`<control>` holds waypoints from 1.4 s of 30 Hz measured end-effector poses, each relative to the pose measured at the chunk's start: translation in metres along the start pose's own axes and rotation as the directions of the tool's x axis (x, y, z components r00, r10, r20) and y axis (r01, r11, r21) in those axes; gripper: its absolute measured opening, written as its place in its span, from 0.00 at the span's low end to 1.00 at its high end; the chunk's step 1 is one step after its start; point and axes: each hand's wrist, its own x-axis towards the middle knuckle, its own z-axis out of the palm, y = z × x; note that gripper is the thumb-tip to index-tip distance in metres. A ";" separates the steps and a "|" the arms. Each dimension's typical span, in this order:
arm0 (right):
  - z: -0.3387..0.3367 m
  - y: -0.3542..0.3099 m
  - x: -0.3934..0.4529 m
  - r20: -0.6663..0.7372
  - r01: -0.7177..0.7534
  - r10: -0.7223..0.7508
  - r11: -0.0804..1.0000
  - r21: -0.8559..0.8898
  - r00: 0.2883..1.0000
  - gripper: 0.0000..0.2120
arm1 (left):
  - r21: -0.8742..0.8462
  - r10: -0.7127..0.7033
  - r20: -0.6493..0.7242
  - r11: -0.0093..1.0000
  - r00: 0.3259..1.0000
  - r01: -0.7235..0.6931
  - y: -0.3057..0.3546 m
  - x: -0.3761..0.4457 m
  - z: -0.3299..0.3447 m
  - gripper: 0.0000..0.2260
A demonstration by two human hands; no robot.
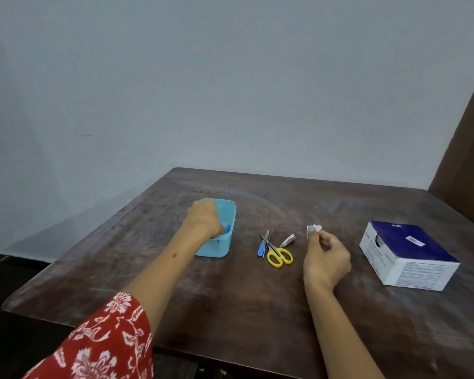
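Note:
My left hand (204, 218) reaches down into a light blue plastic box (225, 212) near the table's middle, its fingers curled round a small blue object (227, 229) that is mostly hidden. My right hand (326, 259) hovers right of centre and pinches a small crumpled white and blue wrapper (313, 229) at its fingertips. Between the hands lie yellow-handled scissors (279, 255), a blue-handled tool (262, 246) and a metal nail clipper (288, 240).
A blue and white cardboard box (408, 254) stands at the right on the dark wooden table (230, 296). A pale wall runs behind the table, and a brown panel (468, 149) rises at the far right.

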 end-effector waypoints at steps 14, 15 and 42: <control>0.002 0.002 0.000 -0.028 0.026 -0.027 1.000 -0.001 0.999 0.07 | -0.060 0.407 -0.520 0.860 0.751 -0.507 0.027 -0.034 0.012 0.07; 0.002 0.002 0.000 -0.047 0.021 -0.020 1.000 0.014 0.999 0.07 | -0.029 0.449 -0.452 0.856 0.771 -0.516 0.040 -0.037 0.022 0.07; 0.012 0.005 -0.002 0.149 0.033 -0.044 0.997 0.075 0.988 0.05 | -0.809 0.180 -0.316 0.462 0.931 -0.364 0.042 -0.041 0.097 0.10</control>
